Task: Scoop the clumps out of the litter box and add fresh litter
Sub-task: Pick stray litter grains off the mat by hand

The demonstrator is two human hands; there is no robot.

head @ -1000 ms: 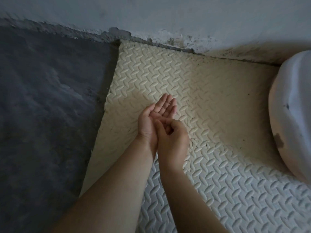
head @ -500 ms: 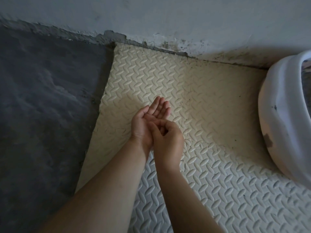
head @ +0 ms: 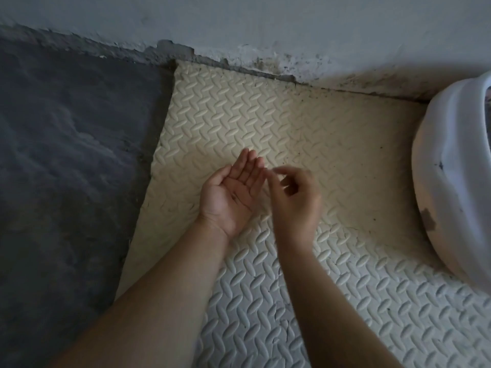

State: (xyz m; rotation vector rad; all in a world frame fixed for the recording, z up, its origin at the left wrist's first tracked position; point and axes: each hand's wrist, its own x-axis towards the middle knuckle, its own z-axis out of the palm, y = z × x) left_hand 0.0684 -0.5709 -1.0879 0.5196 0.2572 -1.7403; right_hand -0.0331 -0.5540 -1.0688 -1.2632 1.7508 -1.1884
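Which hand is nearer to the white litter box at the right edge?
Right. The right hand hovers over the mat, left of the litter box; the left hand is farther left, palm up.

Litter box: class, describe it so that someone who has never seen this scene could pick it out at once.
Start at the stained wall along the top and follow the cream ridged foam mat below it rightwards. At the picture's right edge sits the litter box: the only smooth, rounded white tub there, with a grey smudge on its side.
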